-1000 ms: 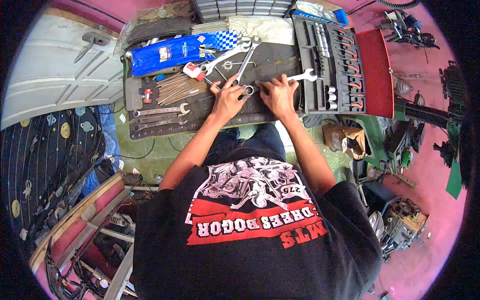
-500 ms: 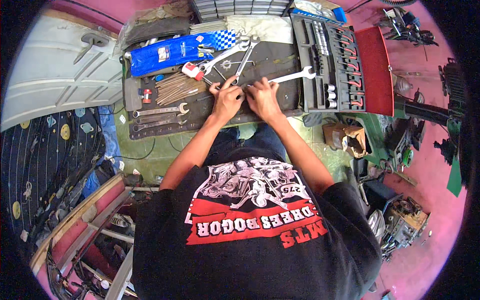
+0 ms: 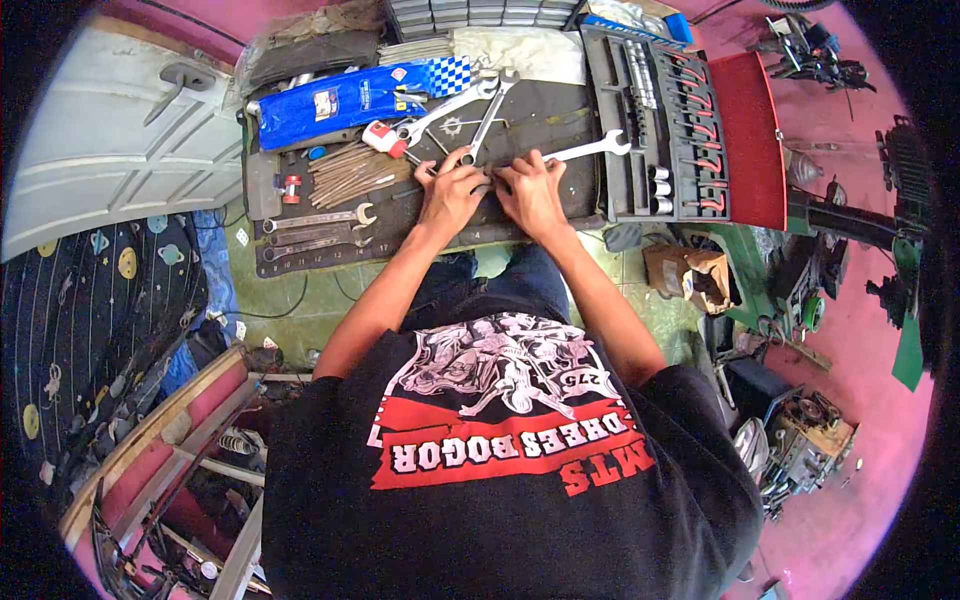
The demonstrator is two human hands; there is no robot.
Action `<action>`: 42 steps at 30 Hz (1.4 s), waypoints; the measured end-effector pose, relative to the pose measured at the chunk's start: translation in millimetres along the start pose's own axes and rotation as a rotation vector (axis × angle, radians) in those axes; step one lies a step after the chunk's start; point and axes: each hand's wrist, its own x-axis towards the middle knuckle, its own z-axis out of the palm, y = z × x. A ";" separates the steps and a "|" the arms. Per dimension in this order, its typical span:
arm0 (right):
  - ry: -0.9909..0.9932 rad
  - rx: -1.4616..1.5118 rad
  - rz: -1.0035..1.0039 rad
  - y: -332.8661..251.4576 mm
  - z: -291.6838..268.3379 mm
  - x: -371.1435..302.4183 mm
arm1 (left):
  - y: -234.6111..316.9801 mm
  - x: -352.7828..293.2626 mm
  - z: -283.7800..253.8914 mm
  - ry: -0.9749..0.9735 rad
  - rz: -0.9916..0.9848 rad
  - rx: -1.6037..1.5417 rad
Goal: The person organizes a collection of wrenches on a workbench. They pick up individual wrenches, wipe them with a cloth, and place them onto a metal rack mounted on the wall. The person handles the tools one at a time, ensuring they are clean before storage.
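Observation:
Over the dark mat (image 3: 545, 115) on the bench, my left hand (image 3: 453, 200) and my right hand (image 3: 531, 192) are close together with their fingers bent inward. Both look closed around something small between the fingertips, too hidden to name. Just beyond my left fingers lie a combination wrench (image 3: 487, 125) and a thin rod-like tool. A large open-ended wrench (image 3: 595, 148) stretches rightward from behind my right hand. To the left of my left hand are a white bottle with a red cap (image 3: 383, 138) and many thin brown sticks (image 3: 350, 180).
Several combination wrenches (image 3: 312, 220) lie at the mat's front left, near a small red part (image 3: 291, 190). A blue plastic packet (image 3: 340, 105) sits behind the sticks. At right stands an opened red toolbox (image 3: 745, 140) with sockets and red-handled tools. Drawers (image 3: 480, 15) are at the back.
My hands stay nearly in place, with a slight shift of the fingers; the right hand's knuckles have turned a little. The tools on the bench have not moved.

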 end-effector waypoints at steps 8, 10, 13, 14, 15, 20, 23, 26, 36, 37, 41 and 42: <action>0.037 -0.053 0.096 11.3 -4.2 -1.7 | 13.8 7.4 -1.6 -0.067 -0.038 0.047; 0.049 -0.052 0.062 0.8 0.5 -0.7 | 14.8 9.4 2.7 -0.057 -0.032 0.048; -0.010 -0.118 0.119 8.1 -18.8 1.3 | 15.2 9.8 7.6 -0.042 -0.065 0.031; 0.047 -0.135 0.112 16.5 -25.5 1.3 | 14.1 9.6 7.5 -0.041 -0.053 0.036; 0.055 -0.184 0.155 31.7 -27.7 -1.2 | 14.5 10.8 6.3 -0.041 -0.038 0.041; 0.137 -0.297 0.362 82.6 -46.7 -7.5 | 12.9 10.1 7.1 -0.046 -0.009 0.045; 0.093 -0.264 0.278 66.0 -42.2 -4.4 | 11.4 9.4 6.3 -0.054 0.000 0.018; 0.037 -0.180 0.159 28.9 -24.2 -3.2 | 11.9 10.1 5.3 -0.075 -0.006 0.023; 0.137 -0.241 0.299 62.3 -42.3 -10.0 | 12.2 13.1 4.0 -0.101 -0.005 0.033; 0.182 -0.272 0.329 69.8 -44.2 -10.1 | 11.5 14.0 2.4 -0.094 0.004 0.050; 0.175 -0.290 0.290 63.2 -38.9 -6.8 | 12.9 15.8 0.9 -0.119 -0.006 0.033; 0.137 -0.272 0.257 53.4 -32.7 -5.5 | 11.4 15.4 2.4 -0.117 -0.004 0.030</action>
